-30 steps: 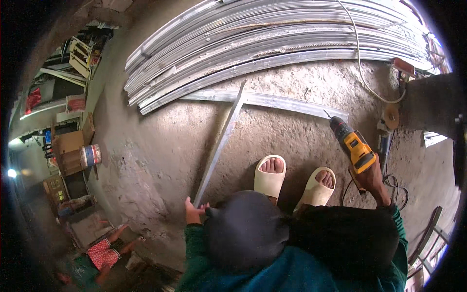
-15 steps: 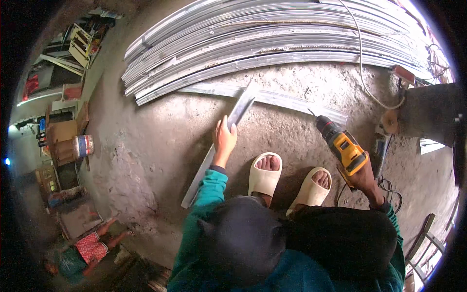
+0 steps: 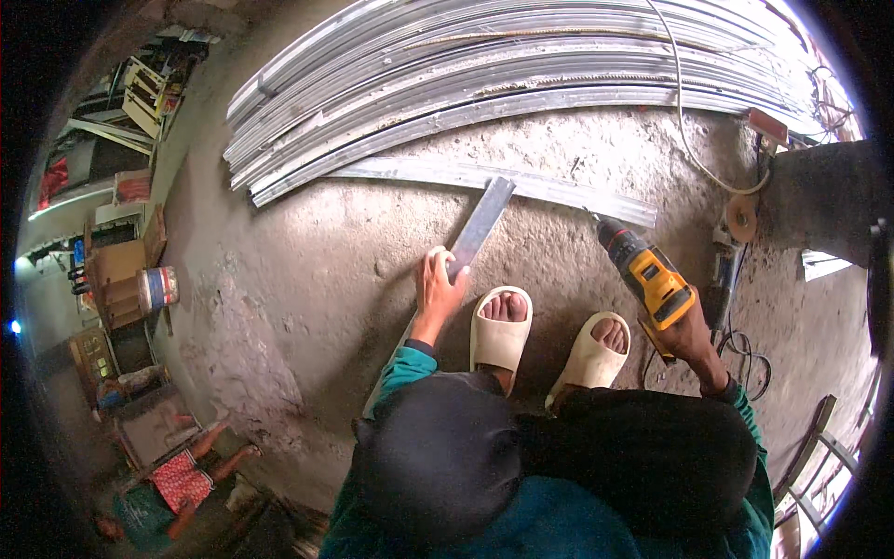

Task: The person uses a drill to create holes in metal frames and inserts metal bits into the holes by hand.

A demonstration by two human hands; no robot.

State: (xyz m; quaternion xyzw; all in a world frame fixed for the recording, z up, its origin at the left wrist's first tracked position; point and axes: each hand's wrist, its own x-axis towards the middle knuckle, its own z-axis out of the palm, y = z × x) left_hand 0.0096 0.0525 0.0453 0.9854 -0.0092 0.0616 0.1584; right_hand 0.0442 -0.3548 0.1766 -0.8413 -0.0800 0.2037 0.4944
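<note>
My left hand (image 3: pixel 440 291) is closed around a grey metal bar (image 3: pixel 487 216), left of my feet. The bar slants up and away, its far end at a long flat metal strip (image 3: pixel 559 189) on the floor; I cannot tell whether they touch. Its near part runs back beside my left sleeve and is partly hidden. My right hand (image 3: pixel 687 333) grips a yellow and black cordless drill (image 3: pixel 659 281), right of my feet. The drill's bit points up and left, close to the right end of the flat strip.
A large stack of long metal profiles (image 3: pixel 447 84) lies at the far side. A white cable (image 3: pixel 681 93) crosses it toward a dark block (image 3: pixel 824 203). A tool with a round disc (image 3: pixel 741 218) stands at right. A bucket (image 3: pixel 158 288) and another person (image 3: pixel 182 480) are at left.
The metal bar has turned in my left hand, showing a broad flat face, and its far end has shifted right. The drill has barely moved in my right hand.
</note>
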